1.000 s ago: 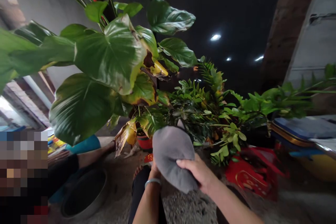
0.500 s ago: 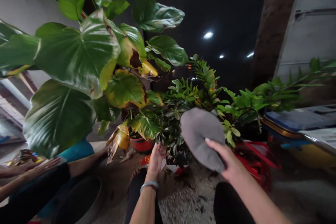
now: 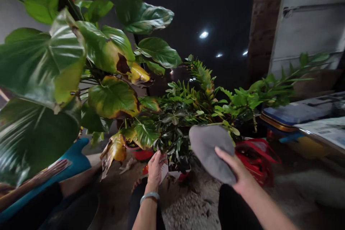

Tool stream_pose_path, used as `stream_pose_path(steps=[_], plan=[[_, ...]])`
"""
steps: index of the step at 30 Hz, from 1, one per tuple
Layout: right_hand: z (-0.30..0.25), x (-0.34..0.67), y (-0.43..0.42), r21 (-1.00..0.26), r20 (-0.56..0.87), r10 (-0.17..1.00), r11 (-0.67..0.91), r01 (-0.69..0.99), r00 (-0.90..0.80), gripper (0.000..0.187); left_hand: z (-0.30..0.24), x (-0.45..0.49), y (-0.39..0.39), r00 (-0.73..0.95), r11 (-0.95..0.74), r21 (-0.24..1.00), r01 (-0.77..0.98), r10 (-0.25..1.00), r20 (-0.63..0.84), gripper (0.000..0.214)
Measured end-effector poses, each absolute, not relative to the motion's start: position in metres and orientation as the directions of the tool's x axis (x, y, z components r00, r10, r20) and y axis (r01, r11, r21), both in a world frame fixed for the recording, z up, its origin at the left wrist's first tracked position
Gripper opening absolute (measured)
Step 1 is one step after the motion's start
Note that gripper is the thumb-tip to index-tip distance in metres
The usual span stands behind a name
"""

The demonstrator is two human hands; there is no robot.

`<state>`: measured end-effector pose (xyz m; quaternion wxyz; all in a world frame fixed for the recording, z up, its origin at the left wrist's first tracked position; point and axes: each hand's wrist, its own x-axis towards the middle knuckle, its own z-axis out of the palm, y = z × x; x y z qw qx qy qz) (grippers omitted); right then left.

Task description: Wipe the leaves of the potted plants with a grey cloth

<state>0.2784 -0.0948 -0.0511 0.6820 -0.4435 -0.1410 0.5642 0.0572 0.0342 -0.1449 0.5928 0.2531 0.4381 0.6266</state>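
Note:
My right hand (image 3: 234,169) grips a flat, rounded grey cloth (image 3: 211,147), thumb on its near face. The cloth is held up beside a small dark-leaved potted plant (image 3: 178,140), whose square white pot (image 3: 175,175) stands on the ground. My left hand (image 3: 155,167), with a pale bangle (image 3: 150,196) on the wrist, is at the left edge of that plant. Its fingers are drawn together by the lower leaves; what they pinch, if anything, is too small to make out.
At left, a large plant with yellowing, browned leaves (image 3: 113,97) reaches over another person's arms (image 3: 56,172) and a blue object (image 3: 78,156). A red pot (image 3: 141,153) stands behind my left hand. Right are a red bag (image 3: 256,161) and a table with a blue-lidded box (image 3: 285,115).
The view has swung slightly right, so the plants sit further left. My left hand's fingers have drawn together at the leaves. The grey cloth has lowered a little, still in my right hand.

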Motion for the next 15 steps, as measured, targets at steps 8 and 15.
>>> stream_pose_path(steps=[8, 15], plan=[[-0.073, 0.273, -0.075, -0.615, -0.527, 0.818, -0.18, -0.768, 0.231, 0.021, -0.138, 0.049, 0.029, -0.112, 0.178, 0.898, -0.403, 0.964, -0.241, 0.041], [-0.055, 0.282, -0.097, -0.6, -0.407, 0.897, -0.12, -0.791, 0.174, 0.022, -0.134, 0.038, 0.029, -0.091, 0.251, 0.874, -0.416, 0.945, -0.315, 0.034]])
